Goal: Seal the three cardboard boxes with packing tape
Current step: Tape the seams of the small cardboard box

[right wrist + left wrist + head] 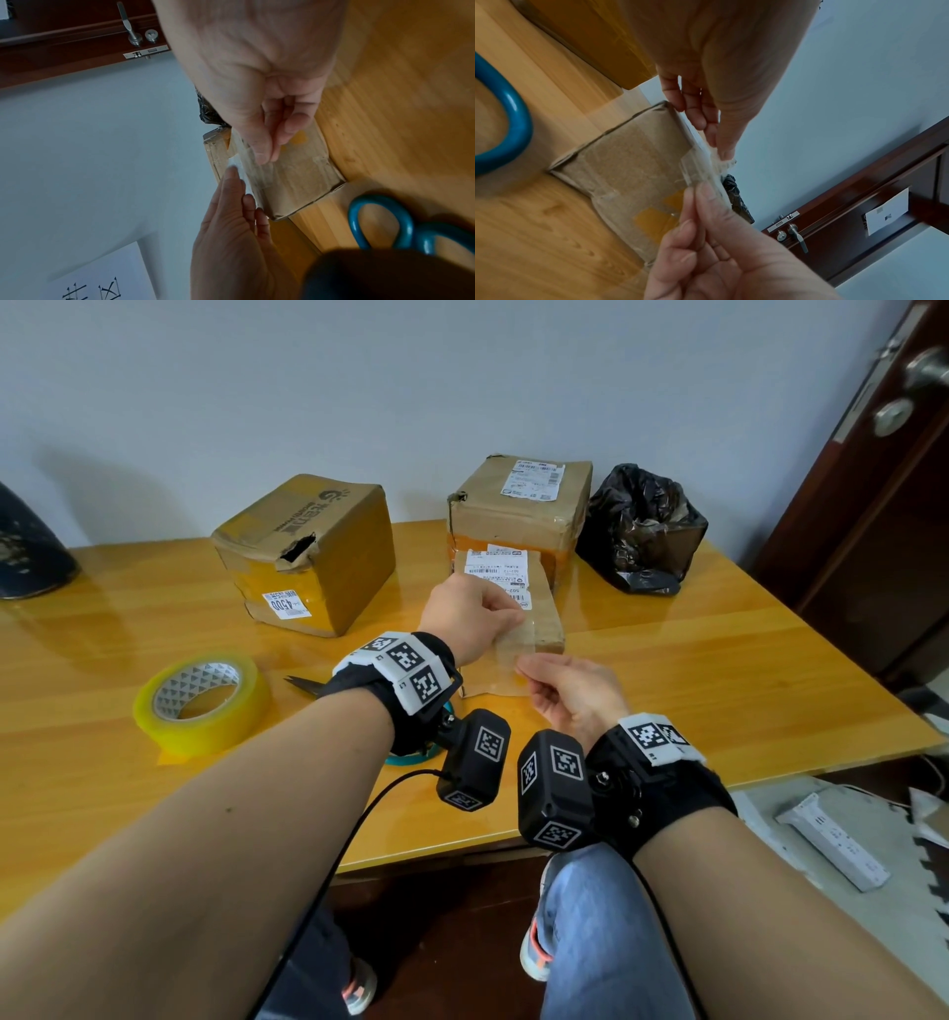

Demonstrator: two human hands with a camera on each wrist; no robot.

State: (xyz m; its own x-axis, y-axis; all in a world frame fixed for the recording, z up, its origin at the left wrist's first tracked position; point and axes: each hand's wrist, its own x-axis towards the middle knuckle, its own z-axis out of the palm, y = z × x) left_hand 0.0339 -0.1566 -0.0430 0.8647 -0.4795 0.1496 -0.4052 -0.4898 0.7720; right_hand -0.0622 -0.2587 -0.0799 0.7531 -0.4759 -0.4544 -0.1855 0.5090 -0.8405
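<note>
1. Near the middle of the wooden table, a small flat box lies with its long axis running from the person toward the wall; its labelled top faces up and its near end points at the person.
2. Across that near end, a strip of clear tape is stretched between both hands, crosswise to the box's long axis.
3. At the box's left edge, the left hand pinches one end of the strip between thumb and fingertips.
4. At the box's near right corner, the right hand pinches the other end, fingers curled around it.
5. Just behind the small box, touching or nearly so, stands a taller cardboard box with a shipping label on top.
6. Left of the small box, well apart, sits a third box, torn at its upper front edge.
7. Nearer the person and left of the small box lie scissors with blue handles, and beyond them a roll of packing tape, flat on the table.
8. Right of the tall box sits a black plastic bag.
</note>
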